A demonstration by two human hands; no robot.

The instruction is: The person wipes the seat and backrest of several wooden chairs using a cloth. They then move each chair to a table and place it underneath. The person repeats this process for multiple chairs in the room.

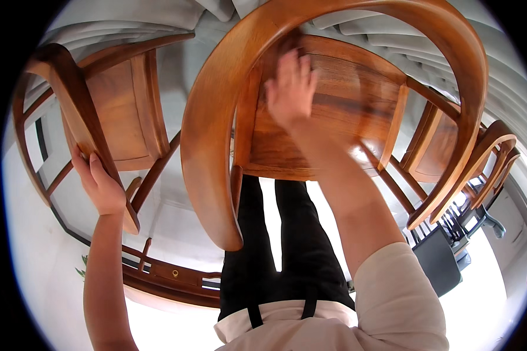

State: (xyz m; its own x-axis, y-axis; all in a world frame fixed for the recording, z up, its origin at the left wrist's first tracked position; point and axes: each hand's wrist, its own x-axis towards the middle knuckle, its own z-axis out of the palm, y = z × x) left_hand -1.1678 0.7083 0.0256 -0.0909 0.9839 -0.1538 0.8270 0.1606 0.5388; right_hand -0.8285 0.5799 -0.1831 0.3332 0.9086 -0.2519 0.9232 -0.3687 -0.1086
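Observation:
A wooden armchair with a curved rail that loops round its top stands in front of me. My right hand, slightly blurred, reaches inside that loop with its fingers spread, over the left part of the polished wooden seat. Whether the palm touches the seat, I cannot tell. Something dark and blurred lies just beyond my fingertips. At the left, my left hand rests on the wooden armrest of a second chair, with fingers at its edge; part of the hand's grip is hidden.
Grey curtains hang behind the chairs. More wooden chairs stand in a row at the right, with a dark chair beyond them. A low wooden cabinet with a ring pull is at the lower left.

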